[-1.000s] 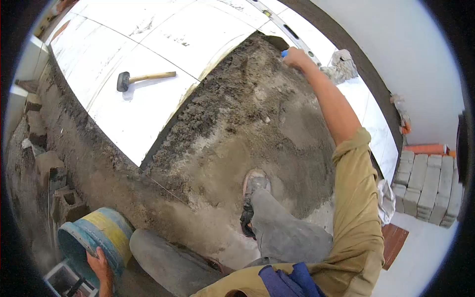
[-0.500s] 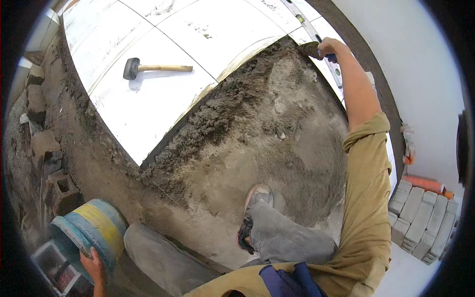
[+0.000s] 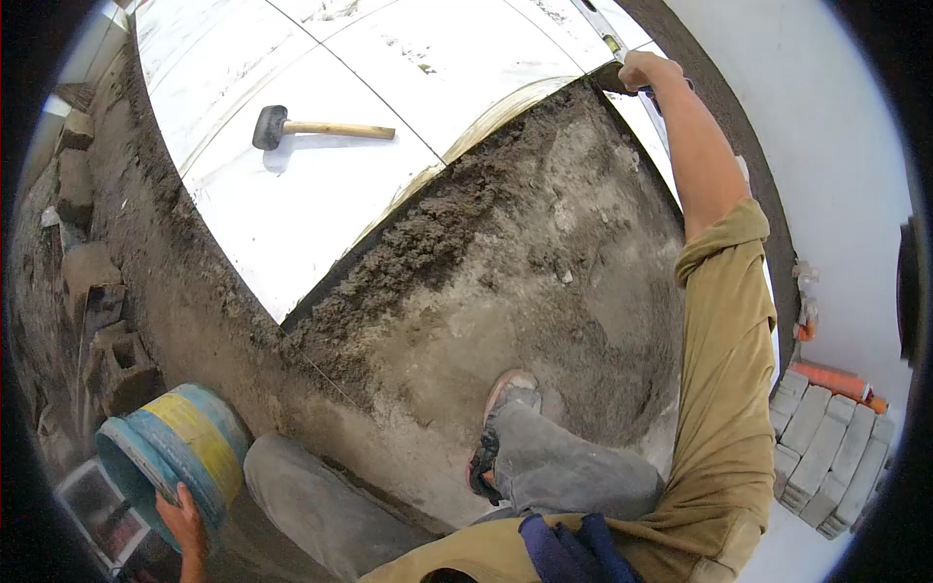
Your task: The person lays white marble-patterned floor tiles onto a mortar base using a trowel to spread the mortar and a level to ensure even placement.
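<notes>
My left hand (image 3: pixel 183 520) grips the rim of a blue bucket (image 3: pixel 199 437) with a yellow band, which is tilted over on its side at the lower left. At the far corner of the bare mortar bed (image 3: pixel 486 272), my right hand (image 3: pixel 649 73) is closed round the handle of a trowel (image 3: pixel 606 78). Its dark blade lies by the edge of the white tiles (image 3: pixel 292 214); my fist hides most of the handle. A spirit level (image 3: pixel 610 41) lies on the tiles just beyond that hand. On the tiles rests a rubber mallet (image 3: pixel 330 128) with a wooden handle.
Broken blocks (image 3: pixel 121 364) line the dirt strip at the left. Grey pavers (image 3: pixel 826 442) are stacked at the right beside an orange roll (image 3: pixel 831 379), along a white wall (image 3: pixel 816 175). A thin string (image 3: pixel 330 379) crosses the ground near my shoe (image 3: pixel 501 428).
My right hand and the trowel have moved slightly farther away, toward the tile corner. The view has shifted a little. My left hand stays on the bucket.
</notes>
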Available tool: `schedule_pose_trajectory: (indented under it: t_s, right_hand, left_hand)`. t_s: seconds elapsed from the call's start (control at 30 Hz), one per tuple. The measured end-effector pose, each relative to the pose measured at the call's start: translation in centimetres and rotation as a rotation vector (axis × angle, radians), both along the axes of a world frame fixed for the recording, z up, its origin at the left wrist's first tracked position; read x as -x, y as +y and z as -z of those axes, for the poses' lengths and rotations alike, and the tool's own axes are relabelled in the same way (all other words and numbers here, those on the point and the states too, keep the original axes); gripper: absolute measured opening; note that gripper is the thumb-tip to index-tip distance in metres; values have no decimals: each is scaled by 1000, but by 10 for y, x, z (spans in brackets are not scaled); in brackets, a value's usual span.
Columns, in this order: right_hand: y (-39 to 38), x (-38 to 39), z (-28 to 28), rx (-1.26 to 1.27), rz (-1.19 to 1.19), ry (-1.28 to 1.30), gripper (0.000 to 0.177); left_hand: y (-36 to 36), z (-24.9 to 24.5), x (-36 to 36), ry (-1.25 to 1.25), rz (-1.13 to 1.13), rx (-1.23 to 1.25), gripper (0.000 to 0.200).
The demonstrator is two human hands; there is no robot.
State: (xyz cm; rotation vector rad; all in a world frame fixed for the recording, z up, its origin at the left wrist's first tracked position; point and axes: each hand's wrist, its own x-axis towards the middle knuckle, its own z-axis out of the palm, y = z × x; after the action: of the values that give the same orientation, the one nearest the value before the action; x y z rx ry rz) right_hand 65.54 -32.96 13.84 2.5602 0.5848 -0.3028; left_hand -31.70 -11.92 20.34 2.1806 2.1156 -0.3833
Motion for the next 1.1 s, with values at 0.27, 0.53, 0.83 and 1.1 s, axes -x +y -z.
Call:
schedule_pose_trajectory:
  t_s: [0.27,0.53,0.83,1.1]
  right_hand:
    - [4,43,2,193,-261,-58,34]
    - [18,130,-10,187,-545,-111,27]
    - [44,248,-18,199,-699,-128,12]
    - [48,330,-22,70,-826,-59,12]
  left_hand:
    - [6,1,2,-212,78,69,62]
    - [2,1,-7,-271,139,-29,54]
    - [7,-2,-13,-418,245,73,47]
    - [4,-7,-21,-592,280,134,45]
